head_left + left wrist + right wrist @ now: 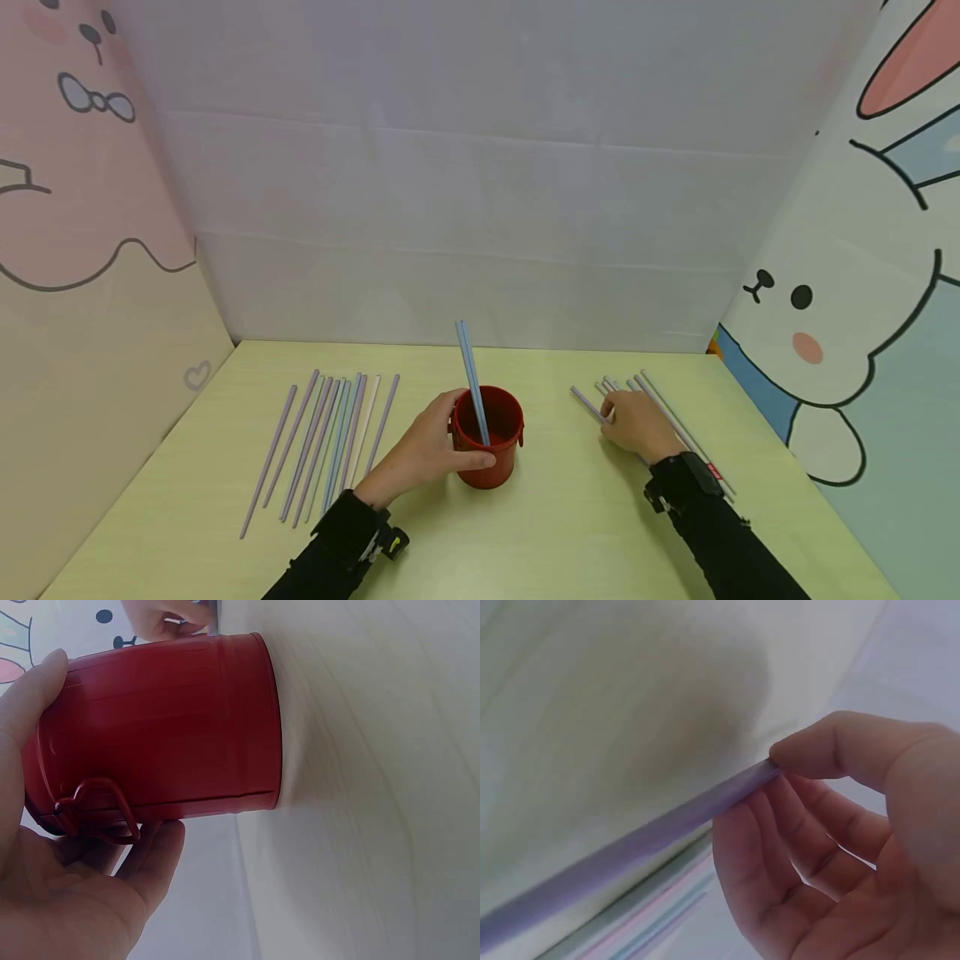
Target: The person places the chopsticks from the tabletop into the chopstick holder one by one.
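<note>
My left hand [423, 446] grips a small red metal bucket [489, 473] around its rim, thumb on the near side. Two thin blue sticks [469, 367] lean inside it, their tops well above the rim. In the left wrist view the bucket [165, 727] shows a side loop; whether its base touches the table cannot be told. Over on the right, my right hand [637, 421] pinches a thin purple stick [630, 855] between thumb and fingers. Several other sticks [663, 408] lie beside and partly under that hand, including a pale one with a red label.
On the left of the yellow table [555, 533], several purple, blue and white sticks [268, 462] lie spread roughly side by side. A pale cloth wall [480, 192] stands behind, with cartoon-printed panels [832, 350] at both sides.
</note>
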Motion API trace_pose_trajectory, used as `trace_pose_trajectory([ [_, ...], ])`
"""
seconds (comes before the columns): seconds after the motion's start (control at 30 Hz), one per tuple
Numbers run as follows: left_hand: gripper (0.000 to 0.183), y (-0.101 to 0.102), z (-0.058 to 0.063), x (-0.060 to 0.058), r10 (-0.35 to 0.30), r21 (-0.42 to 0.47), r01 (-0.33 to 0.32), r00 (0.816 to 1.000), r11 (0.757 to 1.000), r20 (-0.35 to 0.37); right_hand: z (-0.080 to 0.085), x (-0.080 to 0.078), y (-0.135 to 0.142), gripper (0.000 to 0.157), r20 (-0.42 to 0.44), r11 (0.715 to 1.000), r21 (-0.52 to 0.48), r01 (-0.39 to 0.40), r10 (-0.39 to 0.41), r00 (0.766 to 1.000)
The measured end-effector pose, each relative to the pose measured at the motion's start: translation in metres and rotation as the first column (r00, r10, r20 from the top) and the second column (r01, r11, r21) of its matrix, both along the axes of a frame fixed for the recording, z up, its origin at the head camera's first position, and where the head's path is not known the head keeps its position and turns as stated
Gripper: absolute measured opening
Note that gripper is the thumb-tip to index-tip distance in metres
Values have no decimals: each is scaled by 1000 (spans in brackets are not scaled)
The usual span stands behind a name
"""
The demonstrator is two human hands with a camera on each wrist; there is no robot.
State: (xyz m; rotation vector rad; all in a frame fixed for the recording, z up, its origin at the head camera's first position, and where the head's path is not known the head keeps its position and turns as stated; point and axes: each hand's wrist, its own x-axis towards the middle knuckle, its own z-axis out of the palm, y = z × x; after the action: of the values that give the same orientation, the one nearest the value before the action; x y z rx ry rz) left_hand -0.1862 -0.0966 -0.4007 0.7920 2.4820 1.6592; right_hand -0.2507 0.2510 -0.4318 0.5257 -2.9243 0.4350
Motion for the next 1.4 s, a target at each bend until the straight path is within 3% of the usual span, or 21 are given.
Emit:
trace_pose_trajectory([
  [0.1,79,0,0,0,-1,1,1,1000,1000,-3,12,0,-7,12,-9,998,-53,-20,20,1000],
  [0.27,79,-1,-1,0,-2,-1,2,1000,1000,-11,47,6,-27,15,-80,981,-185,-51,37,996],
  [0.53,78,0,1,0,-14,2,14,1000,1000,-13,91,17,-61,18,-185,899,-416,-138,65,981],
  [0.67,78,1,-2,-1,-11,1,11,1000,1000,-12,112,24,-77,20,-234,820,-540,-189,69,970],
  [0.9,82,-2,-26,-16,10,-16,-11,1000,1000,-24,155,49,-113,23,-262,592,-754,-286,128,957],
  [1.0,83,-3,-33,-22,3,-26,-3,1000,1000,-27,158,53,-126,23,-278,543,-778,-318,157,948],
  [1.07,82,-4,-33,-22,-4,-21,3,999,1000,-37,155,52,-133,22,-288,531,-777,-338,177,941],
  [1.13,81,-3,-26,-17,-6,-15,5,999,1000,-36,148,50,-139,22,-291,541,-767,-346,188,938],
  [1.3,78,-2,-8,-6,-11,-2,11,1000,1000,-25,117,38,-147,20,-262,593,-742,-313,174,949],
  [1.4,77,-2,-5,-5,-18,-2,18,1000,1000,-24,94,26,-147,18,-225,636,-721,-274,158,961],
])
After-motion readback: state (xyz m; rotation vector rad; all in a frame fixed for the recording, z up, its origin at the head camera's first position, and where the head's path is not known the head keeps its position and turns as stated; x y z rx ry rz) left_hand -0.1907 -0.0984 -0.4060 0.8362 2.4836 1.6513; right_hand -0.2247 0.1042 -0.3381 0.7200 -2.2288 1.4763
